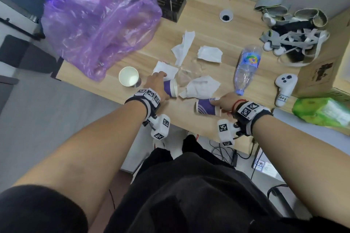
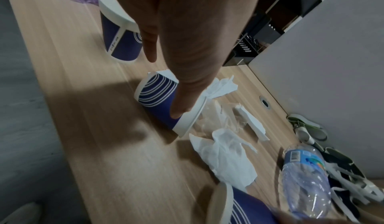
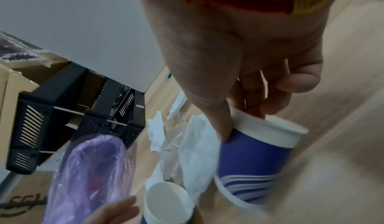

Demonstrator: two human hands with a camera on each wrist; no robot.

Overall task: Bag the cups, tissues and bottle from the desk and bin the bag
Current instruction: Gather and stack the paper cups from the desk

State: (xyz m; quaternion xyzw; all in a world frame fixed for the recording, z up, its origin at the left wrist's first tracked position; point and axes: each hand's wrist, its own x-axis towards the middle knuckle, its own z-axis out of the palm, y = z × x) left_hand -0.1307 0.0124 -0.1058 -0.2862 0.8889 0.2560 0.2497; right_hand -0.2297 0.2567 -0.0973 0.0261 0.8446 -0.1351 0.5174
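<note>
Each hand grips a tipped purple cup, left hand (image 1: 157,81) and right hand (image 1: 225,101) alike (fingers curled round); likely next: the purple bag (image 1: 98,30).

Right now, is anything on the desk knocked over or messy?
Yes. Two purple cups lie tipped on their sides: the left hand holds one cup, the right hand the other cup. The bottle lies flat, among crumpled tissues.

Even indoor light, wide-angle edge bending, dim blurred wrist views, soft shadows on desk (image 2: 129,170)
</note>
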